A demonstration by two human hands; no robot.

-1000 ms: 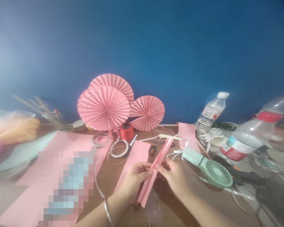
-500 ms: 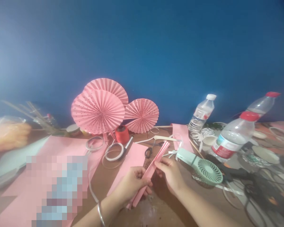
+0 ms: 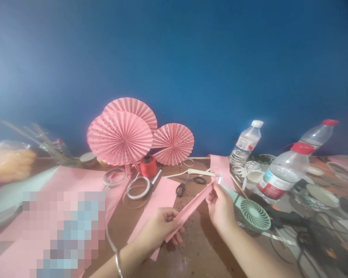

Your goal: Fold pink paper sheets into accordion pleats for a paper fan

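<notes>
A narrow folded strip of pink paper [image 3: 193, 205] slants up to the right between my two hands. My left hand [image 3: 166, 227] pinches its lower end, thumb on top and fingers curled beneath. At the upper end, my right hand [image 3: 221, 205] grips the strip between thumb and fingers. Under my left hand lies a flat pink paper sheet [image 3: 159, 199] on the brown table. Black-handled scissors [image 3: 188, 184] rest just beyond the strip. Tiny dark specks are scattered on the table below it.
Pink pleated paper rosettes [image 3: 120, 139] stand against the blue wall. Near them are a red thread spool [image 3: 149, 166] and a white tape roll [image 3: 138, 188]. On the right are a green handheld fan [image 3: 255, 213], a red-capped bottle [image 3: 284, 173], a white-capped bottle [image 3: 246, 143] and tangled cables.
The strip has tilted flatter, its striped folded edges turned out of sight. My right hand has shifted right and up to its far end, and the scissors show more fully.
</notes>
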